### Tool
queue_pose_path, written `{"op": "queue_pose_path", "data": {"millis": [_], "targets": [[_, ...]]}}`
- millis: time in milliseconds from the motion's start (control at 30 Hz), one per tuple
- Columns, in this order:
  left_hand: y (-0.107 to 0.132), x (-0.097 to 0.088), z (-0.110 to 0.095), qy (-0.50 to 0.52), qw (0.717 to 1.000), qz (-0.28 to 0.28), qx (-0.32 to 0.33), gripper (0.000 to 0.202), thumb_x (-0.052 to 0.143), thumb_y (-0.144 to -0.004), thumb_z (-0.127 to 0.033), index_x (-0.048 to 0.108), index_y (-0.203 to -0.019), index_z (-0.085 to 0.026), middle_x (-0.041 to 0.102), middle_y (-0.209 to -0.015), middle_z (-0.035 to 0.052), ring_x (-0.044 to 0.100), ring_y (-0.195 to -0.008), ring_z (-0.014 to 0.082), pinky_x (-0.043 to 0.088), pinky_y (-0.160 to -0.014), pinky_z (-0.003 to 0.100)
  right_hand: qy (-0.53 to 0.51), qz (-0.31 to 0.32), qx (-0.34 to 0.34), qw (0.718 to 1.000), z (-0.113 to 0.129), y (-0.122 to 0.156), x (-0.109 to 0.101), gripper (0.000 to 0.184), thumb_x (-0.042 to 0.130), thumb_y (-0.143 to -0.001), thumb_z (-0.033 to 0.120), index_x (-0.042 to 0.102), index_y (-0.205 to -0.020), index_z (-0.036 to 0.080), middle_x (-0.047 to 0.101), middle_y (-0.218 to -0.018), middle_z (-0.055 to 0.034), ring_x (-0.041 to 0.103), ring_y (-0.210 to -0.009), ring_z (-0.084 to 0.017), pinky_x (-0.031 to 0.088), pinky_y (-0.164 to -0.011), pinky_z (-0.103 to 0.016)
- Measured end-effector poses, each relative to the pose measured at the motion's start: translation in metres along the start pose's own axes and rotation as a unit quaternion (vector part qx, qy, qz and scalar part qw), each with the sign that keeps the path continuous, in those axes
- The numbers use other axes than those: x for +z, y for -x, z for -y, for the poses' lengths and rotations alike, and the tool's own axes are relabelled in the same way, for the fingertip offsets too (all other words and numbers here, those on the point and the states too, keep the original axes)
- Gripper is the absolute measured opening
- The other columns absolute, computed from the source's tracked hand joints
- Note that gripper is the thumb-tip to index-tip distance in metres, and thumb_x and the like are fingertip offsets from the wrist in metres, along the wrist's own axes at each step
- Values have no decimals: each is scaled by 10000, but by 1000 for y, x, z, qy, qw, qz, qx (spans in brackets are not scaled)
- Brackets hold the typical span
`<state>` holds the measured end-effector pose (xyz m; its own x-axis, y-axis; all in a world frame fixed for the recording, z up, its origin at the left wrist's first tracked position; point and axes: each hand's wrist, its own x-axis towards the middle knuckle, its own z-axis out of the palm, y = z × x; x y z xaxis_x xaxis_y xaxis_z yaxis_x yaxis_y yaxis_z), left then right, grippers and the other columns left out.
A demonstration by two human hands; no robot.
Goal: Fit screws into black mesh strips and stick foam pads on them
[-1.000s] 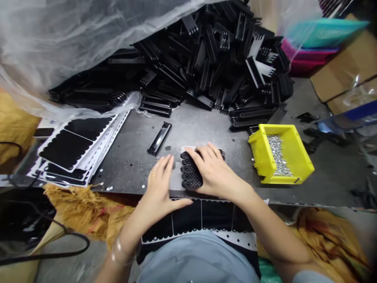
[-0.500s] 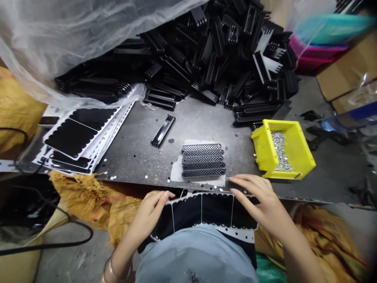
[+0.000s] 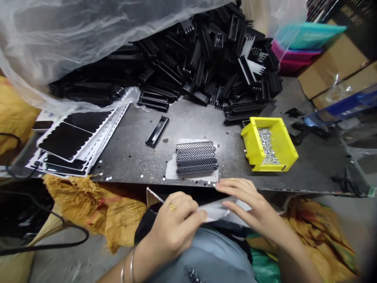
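Note:
My left hand (image 3: 179, 220) is closed in a pinch on a pale, partly translucent part of the sheet (image 3: 213, 211) in my lap. This looks like the sheet with black scalloped panels, now bent with its white side showing; motion blurs it. My right hand (image 3: 250, 204) has its fingers stretched out and apart, with the thumb against the sheet's right part. Just beyond my hands, several black perforated strips (image 3: 196, 158) lie in a row on a white sheet piece (image 3: 171, 169) at the table's edge.
A yellow bin (image 3: 287, 153) of small metal pieces stands on the right. Stacked black-panel sheets (image 3: 66, 139) lie left. One black strip (image 3: 157, 131) lies mid-table before a big heap of black parts (image 3: 203, 59) under clear plastic (image 3: 73, 35). Cardboard boxes (image 3: 332, 63) stand back right.
My left hand has moved right and closed on the sheet. The sheet has gone from flat, black panels up, to bent with white showing. My right hand stays with fingers spread.

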<state>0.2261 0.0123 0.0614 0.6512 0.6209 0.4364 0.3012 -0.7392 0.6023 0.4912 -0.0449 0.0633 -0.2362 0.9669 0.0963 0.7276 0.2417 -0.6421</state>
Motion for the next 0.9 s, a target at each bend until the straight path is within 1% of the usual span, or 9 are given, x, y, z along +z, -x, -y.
{"op": "queue_pose_path", "data": {"millis": [100, 200, 300, 400, 467, 533, 667, 800, 900], "targets": [[-18, -5, 0, 43, 984, -151, -82, 235, 574, -964, -53, 668, -1047, -252, 668, -1029, 43, 678, -980, 176, 567, -872, 341, -17, 1, -34, 999, -2, -8, -23, 272, 588, -1037, 371, 679, -1293, 356, 772, -1218, -23, 690, -1214, -272, 481, -1094, -537], [-39, -1, 2, 127, 945, -218, -208, 73, 603, -1015, -214, 604, -948, -242, 698, -1071, 34, 688, -998, 177, 568, -887, 336, 38, -45, -50, 997, 4, -18, -51, 306, 598, -1032, 417, 654, -1328, 361, 780, -1208, -18, 718, -1148, -269, 467, -1098, -519], [-51, 3, -2, 243, 884, -207, -341, 184, 592, -1027, -418, 545, -958, -254, 662, -808, -20, 628, -668, 127, 536, -629, 250, 157, -135, -42, 977, 19, -25, -74, 267, 603, -1026, 252, 690, -1255, 357, 796, -1129, 3, 743, -1041, -248, 428, -1104, -499], [-49, 3, 3, 335, 835, -148, -410, 346, 468, -1031, -596, 557, -1091, -267, 659, -779, -10, 612, -629, 147, 535, -596, 269, 150, -99, -59, 982, 27, -31, -77, 223, 555, -1042, 245, 698, -1190, 331, 799, -1029, 0, 735, -918, -228, 494, -977, -443], [-41, 3, 12, 381, 816, -100, -424, 546, 387, -992, -731, 590, -1169, -256, 695, -853, 31, 658, -711, 185, 560, -641, 305, 99, -20, -48, 994, 22, -37, -63, 158, 563, -1049, 321, 697, -1132, 322, 790, -946, 5, 706, -820, -215, 528, -797, -388], [-28, 5, 23, 407, 790, -52, -456, 653, 551, -867, -815, 653, -1116, -220, 713, -856, 54, 671, -719, 208, 556, -631, 314, 90, 1, -10, 996, 13, -42, -37, 141, 586, -1042, 349, 697, -1112, 298, 780, -937, -7, 689, -814, -219, 514, -744, -376], [-4, 15, 35, 418, 709, -55, -565, 535, 875, -700, -626, 715, -886, -151, 750, -814, 76, 699, -723, 223, 569, -665, 314, 124, -124, -3, 985, 12, -46, 25, 222, 628, -1016, 241, 696, -1227, 239, 732, -1075, -88, 675, -996, -258, 478, -885, -442], [2, 24, 29, 477, 656, -62, -582, 518, 835, -768, -611, 743, -962, -140, 774, -849, 76, 720, -753, 219, 581, -705, 310, -1, -141, -30, 990, 30, -50, 68, 338, 648, -1000, 207, 663, -1337, 189, 677, -1026, -98, 651, -948, -231, 527, -812, -394], [0, 27, 26, 484, 637, -87, -594, 573, 777, -788, -683, 730, -910, -125, 754, -790, 69, 701, -711, 204, 539, -627, 267, -111, -145, -35, 983, 33, -48, 79, 336, 637, -991, 133, 683, -1318, 197, 652, -993, -84, 644, -924, -203, 567, -791, -361]]}}
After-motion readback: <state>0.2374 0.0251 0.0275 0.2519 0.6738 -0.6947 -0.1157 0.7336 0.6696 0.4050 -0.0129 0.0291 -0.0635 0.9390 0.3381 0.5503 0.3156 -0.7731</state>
